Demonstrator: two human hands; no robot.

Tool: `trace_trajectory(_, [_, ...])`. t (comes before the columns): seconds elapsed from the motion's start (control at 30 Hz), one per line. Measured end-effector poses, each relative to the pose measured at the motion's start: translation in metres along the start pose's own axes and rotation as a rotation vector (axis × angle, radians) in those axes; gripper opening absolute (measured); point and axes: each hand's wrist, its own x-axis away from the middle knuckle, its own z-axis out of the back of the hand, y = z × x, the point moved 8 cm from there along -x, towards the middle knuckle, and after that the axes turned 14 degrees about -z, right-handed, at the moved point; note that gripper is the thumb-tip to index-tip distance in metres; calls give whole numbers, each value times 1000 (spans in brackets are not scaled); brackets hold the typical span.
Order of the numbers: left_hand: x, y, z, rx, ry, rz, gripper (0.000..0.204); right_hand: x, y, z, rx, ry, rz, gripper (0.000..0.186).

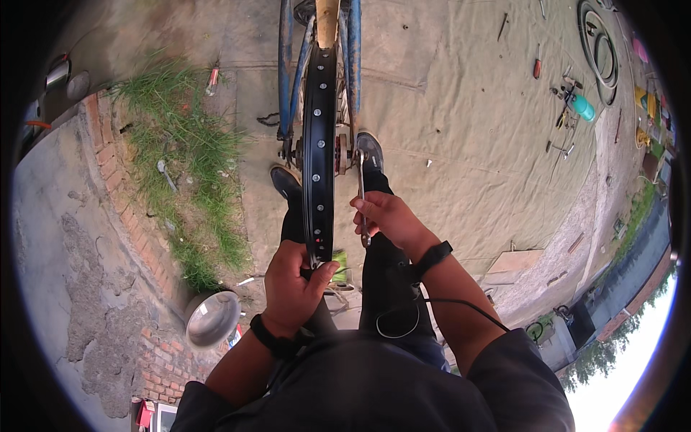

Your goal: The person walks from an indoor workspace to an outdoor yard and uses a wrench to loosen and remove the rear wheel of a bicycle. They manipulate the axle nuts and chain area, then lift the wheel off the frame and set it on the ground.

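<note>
A bare black bicycle rim [318, 155] without a tyre stands upright between the blue, rust-marked arms of the bicycle frame [353, 61]. Spoke nipples show along its inner channel. My left hand [294, 277] is closed round the near end of the rim, thumb on top. In my right hand [383, 216], a metal wrench [361, 180] is pinched between thumb and fingers. The wrench's far end is at the right end of the wheel axle [349, 154]; whether it is seated on the nut is too small to tell.
Both my shoes flank the wheel. At right on the ground cloth [461, 144] lie a red-handled screwdriver [537, 66], a teal bottle [583, 108] among tools, and a coiled tyre [601, 50]. Grass [194, 151], a brick edge and a metal basin [214, 320] are at left.
</note>
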Motion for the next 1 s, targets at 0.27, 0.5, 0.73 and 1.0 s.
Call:
trace_trajectory(0.27, [-1,2,1,-7,-3,0,31,16,-13,3,-100,-42,-11,34])
trace_trajectory(0.5, [-4,1,2,-18,-11,-18,32,24,-16,0,-111,-14,-23,33])
trace_trajectory(0.73, [-6,4,2,-25,-18,-33,32,-1,5,5,73,142,-28,27])
trace_trajectory(1.0, [-4,2,2,-21,-6,-51,32,-54,27,22,185,240,100,29])
